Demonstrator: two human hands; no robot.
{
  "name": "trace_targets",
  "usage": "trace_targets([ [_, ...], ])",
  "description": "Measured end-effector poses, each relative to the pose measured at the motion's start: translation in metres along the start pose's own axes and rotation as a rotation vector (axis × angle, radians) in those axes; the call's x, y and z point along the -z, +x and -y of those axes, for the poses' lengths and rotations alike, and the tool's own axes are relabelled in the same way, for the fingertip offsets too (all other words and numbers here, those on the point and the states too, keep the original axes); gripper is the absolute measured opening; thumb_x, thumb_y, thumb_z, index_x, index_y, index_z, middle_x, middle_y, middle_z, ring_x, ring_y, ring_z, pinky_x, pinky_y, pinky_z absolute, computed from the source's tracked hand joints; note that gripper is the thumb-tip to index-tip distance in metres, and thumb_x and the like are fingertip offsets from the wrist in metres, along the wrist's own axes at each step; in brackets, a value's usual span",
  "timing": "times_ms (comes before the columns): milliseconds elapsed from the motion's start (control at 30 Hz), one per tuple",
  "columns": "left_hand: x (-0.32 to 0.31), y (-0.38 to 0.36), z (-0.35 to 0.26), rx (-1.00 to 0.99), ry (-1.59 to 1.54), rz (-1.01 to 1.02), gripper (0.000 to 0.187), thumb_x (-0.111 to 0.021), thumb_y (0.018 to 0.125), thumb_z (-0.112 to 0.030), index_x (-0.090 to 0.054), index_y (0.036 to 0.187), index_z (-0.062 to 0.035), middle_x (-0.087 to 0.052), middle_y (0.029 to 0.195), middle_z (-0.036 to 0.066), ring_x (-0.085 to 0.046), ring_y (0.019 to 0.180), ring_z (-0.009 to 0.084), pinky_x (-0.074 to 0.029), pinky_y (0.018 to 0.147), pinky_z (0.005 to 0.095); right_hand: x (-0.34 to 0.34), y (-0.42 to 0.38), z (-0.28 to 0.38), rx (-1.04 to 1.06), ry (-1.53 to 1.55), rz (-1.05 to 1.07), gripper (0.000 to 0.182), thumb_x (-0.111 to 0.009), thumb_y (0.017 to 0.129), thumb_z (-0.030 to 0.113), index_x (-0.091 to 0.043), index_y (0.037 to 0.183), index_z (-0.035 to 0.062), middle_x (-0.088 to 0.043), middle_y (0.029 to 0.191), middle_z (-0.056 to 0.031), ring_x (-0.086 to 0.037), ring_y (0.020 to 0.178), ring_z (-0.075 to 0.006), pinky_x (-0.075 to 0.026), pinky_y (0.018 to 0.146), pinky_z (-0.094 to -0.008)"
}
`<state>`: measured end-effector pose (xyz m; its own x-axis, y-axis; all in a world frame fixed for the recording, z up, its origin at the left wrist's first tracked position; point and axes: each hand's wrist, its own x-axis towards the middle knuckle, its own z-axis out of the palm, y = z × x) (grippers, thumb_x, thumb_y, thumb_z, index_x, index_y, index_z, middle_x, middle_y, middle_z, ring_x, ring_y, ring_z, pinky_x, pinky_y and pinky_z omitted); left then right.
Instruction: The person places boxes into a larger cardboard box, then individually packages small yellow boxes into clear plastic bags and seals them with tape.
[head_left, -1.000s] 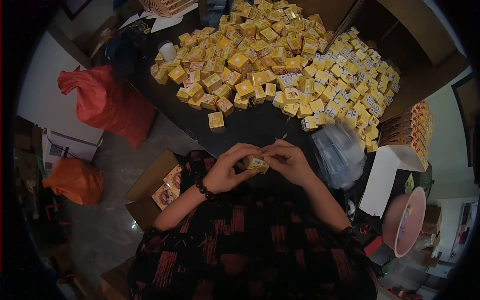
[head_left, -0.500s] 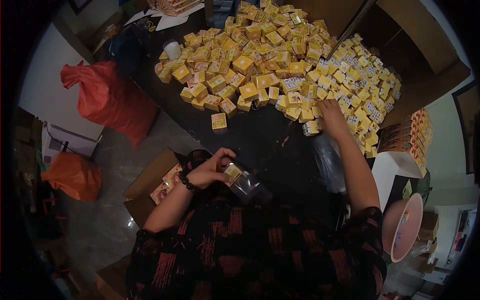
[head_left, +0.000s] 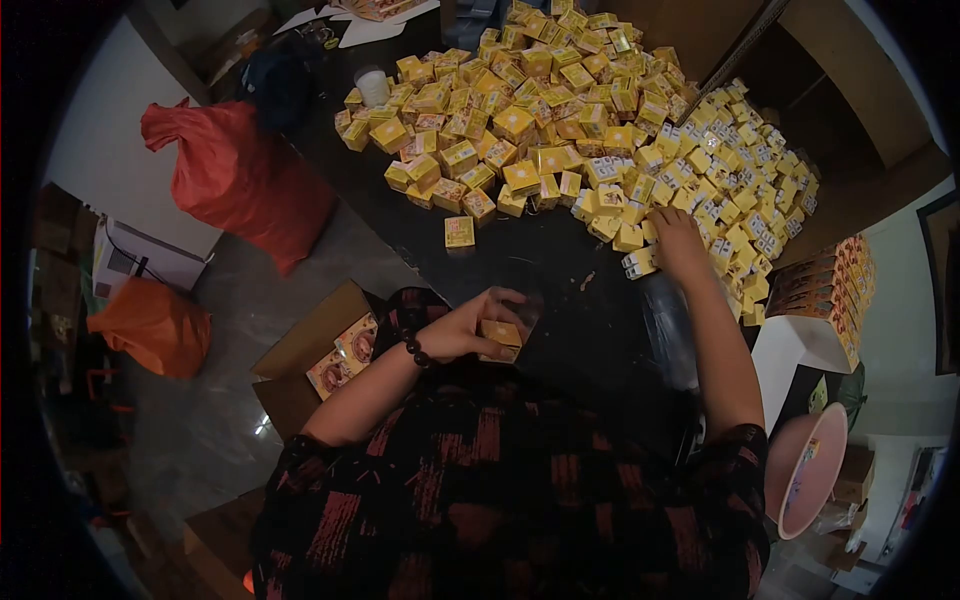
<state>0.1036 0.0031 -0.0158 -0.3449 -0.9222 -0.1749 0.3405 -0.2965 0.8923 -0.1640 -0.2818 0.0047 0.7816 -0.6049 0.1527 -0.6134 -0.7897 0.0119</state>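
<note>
Left hand [head_left: 464,330] closed around yellow box [head_left: 501,334]

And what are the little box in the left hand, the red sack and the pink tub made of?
The box looks like thin card, fairly matt, with flat sides. The sack has soft folds and a dull look: plastic or cloth, I can't tell which. The tub is probably plastic, smooth with a rounded rim.
</note>
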Motion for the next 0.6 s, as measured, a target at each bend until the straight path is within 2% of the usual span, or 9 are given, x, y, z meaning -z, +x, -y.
trace_targets([
  [67,0.0,0.0,0.006,-0.028,0.03,-0.05,0.077,-0.071,0.074,0.007,-0.027,0.137,-0.0034,-0.058,0.116,0.01,-0.055,0.11,0.0178,-0.046,0.091,0.0295,0.0,0.003,0.002,0.042,-0.138,0.031,0.052,-0.063,0.068,-0.002,-0.054,0.118,0.0032,-0.055,0.12,-0.0149,-0.049,0.114,-0.0331,-0.041,0.098,-0.0405],
  [200,-0.007,-0.006,0.001,-0.047,0.186,-0.274,0.076,-0.072,0.077,0.001,-0.029,0.139,-0.0033,-0.058,0.116,0.008,-0.055,0.109,0.0183,-0.046,0.093,0.0322,0.026,0.008,0.019,-0.035,-0.044,0.078,0.047,-0.064,0.072,0.0,-0.054,0.118,0.0028,-0.058,0.116,-0.0158,-0.053,0.11,-0.033,-0.044,0.095,-0.04],
  [233,-0.009,-0.006,-0.003,-0.049,0.186,-0.284,0.076,-0.072,0.077,0.001,-0.029,0.139,-0.0033,-0.058,0.116,0.008,-0.055,0.109,0.0183,-0.046,0.093,0.0322,0.033,0.007,0.03,-0.12,0.24,-0.045,0.046,-0.066,0.074,0.003,-0.053,0.119,0.0026,-0.059,0.113,-0.0146,-0.056,0.107,-0.0317,-0.045,0.093,-0.0393],
  [267,-0.013,-0.006,-0.007,-0.109,0.382,-0.384,0.076,-0.073,0.076,-0.002,-0.031,0.139,-0.0042,-0.056,0.118,0.009,-0.055,0.11,0.0197,-0.045,0.093,0.0326,0.04,0.004,0.042,-0.208,0.524,-0.165,0.046,-0.067,0.075,0.005,-0.053,0.119,0.0024,-0.06,0.11,-0.0134,-0.059,0.104,-0.0304,-0.045,0.092,-0.0387],
  [300,-0.015,-0.004,-0.008,-0.166,0.58,-0.478,0.077,-0.075,0.075,-0.004,-0.032,0.139,-0.005,-0.054,0.12,0.01,-0.054,0.111,0.021,-0.045,0.094,0.0329,0.047,0.002,0.057,-0.255,0.812,-0.105,0.038,-0.067,0.083,0.009,-0.052,0.117,0.0015,-0.062,0.108,-0.0114,-0.061,0.099,-0.0234,-0.048,0.086,-0.0335],
  [367,-0.018,0.0,-0.007,-0.231,0.719,-0.555,0.078,-0.076,0.073,-0.005,-0.033,0.139,-0.0062,-0.051,0.122,0.012,-0.054,0.111,0.024,-0.045,0.093,0.0335,0.055,-0.01,0.093,-0.235,1.508,0.085,0.034,-0.064,0.086,0.01,-0.051,0.117,0.0037,-0.062,0.104,-0.0056,-0.06,0.098,-0.0132,-0.049,0.083,-0.0272],
  [400,-0.019,0.002,-0.007,-0.3,0.858,-0.629,0.079,-0.076,0.072,-0.006,-0.034,0.138,-0.0073,-0.048,0.123,0.014,-0.053,0.112,0.027,-0.046,0.093,0.0341,0.057,-0.017,0.111,-0.232,1.686,0.241,0.033,-0.064,0.087,0.011,-0.051,0.117,0.005,-0.062,0.104,-0.0042,-0.06,0.096,-0.0121,-0.05,0.082,-0.0266],
  [500,-0.032,0.004,-0.019,-0.402,0.994,-0.642,0.077,-0.072,0.069,-0.002,-0.037,0.138,-0.0065,-0.044,0.12,0.017,-0.049,0.113,0.0338,-0.046,0.091,0.0374,0.059,-0.03,0.159,-0.278,1.746,0.377,0.031,-0.063,0.088,0.01,-0.049,0.115,0.005,-0.063,0.1,-0.0052,-0.061,0.092,-0.0125,-0.051,0.078,-0.026],
  [600,-0.036,-0.003,-0.023,-0.403,1.099,-0.61,0.077,-0.071,0.068,-0.001,-0.038,0.137,-0.0068,-0.045,0.121,0.017,-0.049,0.113,0.0351,-0.046,0.092,0.0381,0.041,-0.034,0.174,-0.5,1.665,0.408,0.028,-0.064,0.088,0.008,-0.044,0.108,0.0053,-0.064,0.092,-0.0072,-0.063,0.086,-0.0132,-0.051,0.072,-0.0246],
])
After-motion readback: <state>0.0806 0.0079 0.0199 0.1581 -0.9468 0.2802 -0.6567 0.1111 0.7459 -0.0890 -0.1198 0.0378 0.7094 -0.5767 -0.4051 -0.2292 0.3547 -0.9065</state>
